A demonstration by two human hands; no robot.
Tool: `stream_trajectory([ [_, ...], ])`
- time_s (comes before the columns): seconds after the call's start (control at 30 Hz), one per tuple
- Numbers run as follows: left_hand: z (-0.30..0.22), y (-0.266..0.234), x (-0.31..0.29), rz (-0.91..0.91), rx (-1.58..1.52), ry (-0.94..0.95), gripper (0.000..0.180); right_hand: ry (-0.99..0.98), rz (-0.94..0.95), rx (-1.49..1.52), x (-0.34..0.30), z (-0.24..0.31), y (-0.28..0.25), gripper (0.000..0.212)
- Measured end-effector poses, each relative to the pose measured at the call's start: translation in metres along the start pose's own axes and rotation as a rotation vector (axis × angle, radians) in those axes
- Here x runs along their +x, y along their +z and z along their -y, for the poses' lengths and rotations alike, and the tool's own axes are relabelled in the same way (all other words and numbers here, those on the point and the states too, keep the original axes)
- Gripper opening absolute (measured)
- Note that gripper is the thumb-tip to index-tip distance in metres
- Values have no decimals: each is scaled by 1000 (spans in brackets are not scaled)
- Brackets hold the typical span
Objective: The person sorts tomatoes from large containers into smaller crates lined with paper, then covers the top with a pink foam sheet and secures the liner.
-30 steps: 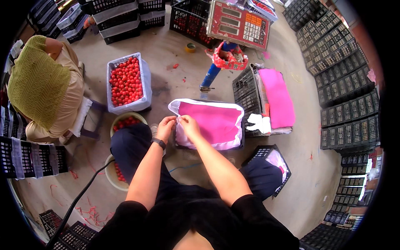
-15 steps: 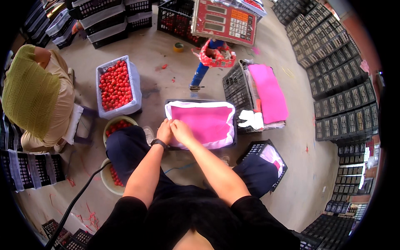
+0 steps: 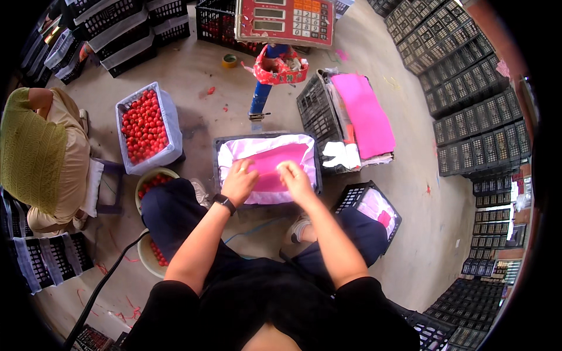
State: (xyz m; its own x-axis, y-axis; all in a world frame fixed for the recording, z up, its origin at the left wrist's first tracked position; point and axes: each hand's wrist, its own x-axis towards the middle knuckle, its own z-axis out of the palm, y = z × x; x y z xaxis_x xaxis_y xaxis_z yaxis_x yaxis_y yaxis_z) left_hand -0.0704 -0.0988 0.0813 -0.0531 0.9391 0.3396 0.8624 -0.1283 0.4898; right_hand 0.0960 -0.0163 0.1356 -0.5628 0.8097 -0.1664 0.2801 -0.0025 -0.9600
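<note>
In front of me stands a black crate (image 3: 317,169) lined with white cloth or film (image 3: 234,150), with a pink sheet (image 3: 278,157) inside. Above its left part is my left hand (image 3: 239,183), its fingers curled and thumb meeting the fingertips. My right hand (image 3: 297,181) is over the right part, thumb and forefinger pinched together. The two hands are apart. Whatever lies in either pinch is too small to make out. A dark band circles my left wrist.
Left of the crate stand a lined box of small red tomatoes (image 3: 144,126) and tomato basins (image 3: 151,257). A scale (image 3: 284,23) rises beyond on a blue post. At right, a crate carries pink sheets (image 3: 366,114) and a white glove (image 3: 342,154). A person (image 3: 35,146) sits far left.
My hands, together at the liner's left edge before, have separated; the right moved rightward. The liner's near side now sits differently over the pink sheet. The whole view has shifted slightly.
</note>
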Motion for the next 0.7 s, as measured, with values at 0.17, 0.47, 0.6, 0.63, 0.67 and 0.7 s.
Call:
stream_trajectory([
  [0.17, -4, 3, 14, 141, -577, -381, 29, -344, -23, -1080, 30, -12, -49, 50],
  [0.47, 4, 11, 19, 159, -760, -530, 42, -359, 160, -1254, 53, -72, -68, 10],
  [0.6, 6, 13, 13, 128, -771, -528, 42, 2, -194, -515, 48, -63, -54, 12],
  [0.63, 5, 13, 14, 110, -774, -512, 41, 152, -266, -341, 47, -55, -49, 15],
  [0.67, 4, 13, 15, 93, -776, -496, 41, 63, -368, -337, 47, -58, -47, 19],
  [0.7, 3, 14, 14, 75, -780, -519, 40, -25, -448, -405, 46, -58, -44, 19],
])
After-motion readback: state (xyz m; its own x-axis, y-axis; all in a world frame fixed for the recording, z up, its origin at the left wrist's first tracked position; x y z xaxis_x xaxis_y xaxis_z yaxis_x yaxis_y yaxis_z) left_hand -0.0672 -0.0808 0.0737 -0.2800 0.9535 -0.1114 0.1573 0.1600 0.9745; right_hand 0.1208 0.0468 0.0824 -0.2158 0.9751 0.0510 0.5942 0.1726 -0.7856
